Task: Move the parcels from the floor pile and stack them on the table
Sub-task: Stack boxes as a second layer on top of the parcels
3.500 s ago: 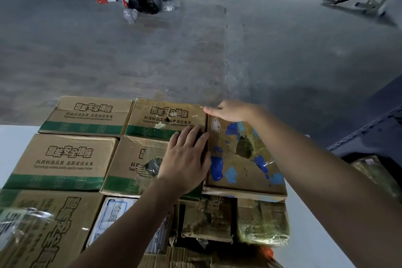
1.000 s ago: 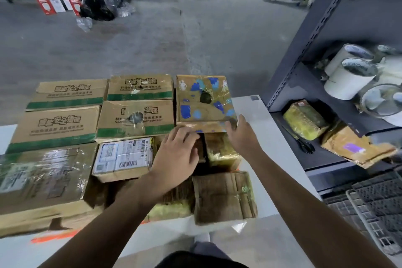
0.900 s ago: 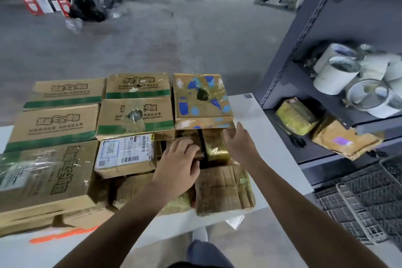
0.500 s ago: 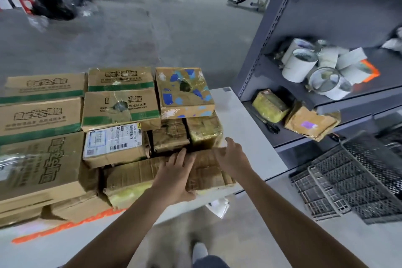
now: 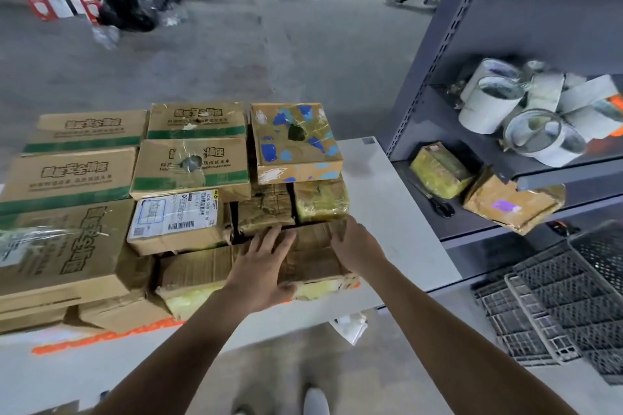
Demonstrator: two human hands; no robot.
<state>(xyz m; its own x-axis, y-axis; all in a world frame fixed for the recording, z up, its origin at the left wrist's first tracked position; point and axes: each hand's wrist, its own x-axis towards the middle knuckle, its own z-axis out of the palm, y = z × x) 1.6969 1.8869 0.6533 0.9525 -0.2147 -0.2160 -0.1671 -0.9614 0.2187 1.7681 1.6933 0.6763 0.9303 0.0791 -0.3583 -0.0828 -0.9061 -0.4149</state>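
On the worktop (image 5: 387,212), front edge | left: green-striped cartons (image 5: 67,175) stacked | left hand (image 5: 266,266) flat, fingers straight, on top of the brown taped parcel (image 5: 313,256) | right hand (image 5: 354,246) resting on the parcel's right end, fingers relaxed, gripping nothing | right: grey shelf (image 5: 472,131)

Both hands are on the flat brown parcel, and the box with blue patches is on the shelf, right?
No. In the head view the box with blue patches sits on parcels on the table. The left hand and right hand do rest on the flat brown parcel.
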